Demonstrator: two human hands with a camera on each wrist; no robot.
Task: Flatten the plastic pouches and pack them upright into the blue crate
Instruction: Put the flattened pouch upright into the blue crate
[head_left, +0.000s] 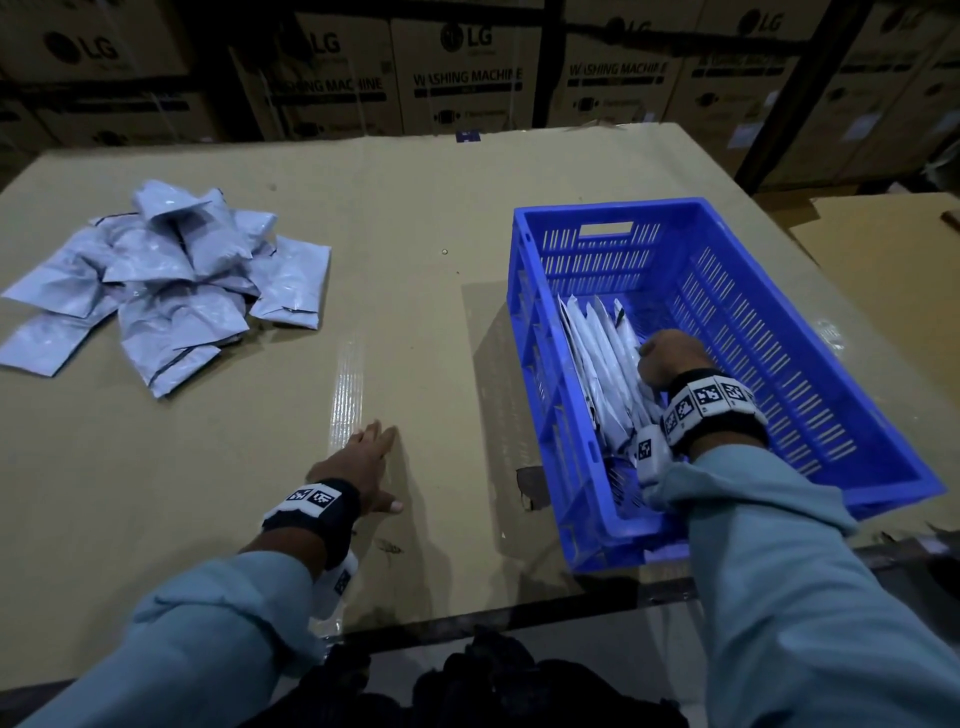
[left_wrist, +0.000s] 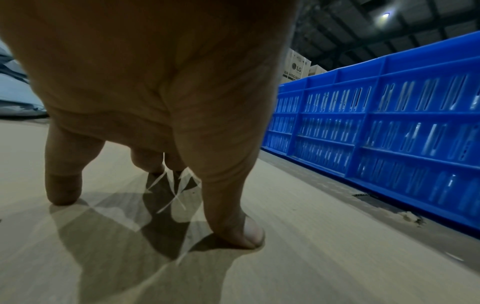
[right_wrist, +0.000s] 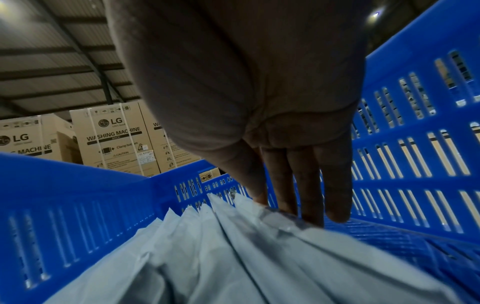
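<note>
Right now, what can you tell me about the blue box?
The blue crate is a plastic box with slotted walls and a handle hole in its far end. It sits on the cardboard-covered table, on the person's right. White pouches stand in a row against its left wall, and the right hand reaches inside, fingers touching them.

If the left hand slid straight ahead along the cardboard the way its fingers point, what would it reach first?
Nothing close: the left hand rests fingers-forward on the cardboard tabletop, and bare cardboard lies ahead to the far edge. The pouch pile and blue crate appear off-line.
</note>
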